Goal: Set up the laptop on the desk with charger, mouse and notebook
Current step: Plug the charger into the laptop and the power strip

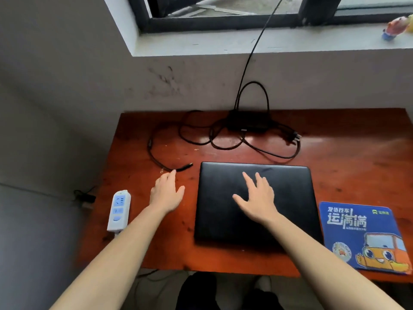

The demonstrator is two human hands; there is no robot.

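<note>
Head view: right hand (257,199) fingers (248,179) spread on laptop (223,198).

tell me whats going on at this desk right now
A person is setting up a closed black laptop on a reddish wooden desk. The right hand lies flat and open on the laptop's lid. The left hand reaches toward the loose plug end of the black charger cable, fingertips at the cable, not gripping it. The charger brick sits at the back by the wall. A white power strip lies at the left edge, a blue mouse pad on the right.
</note>
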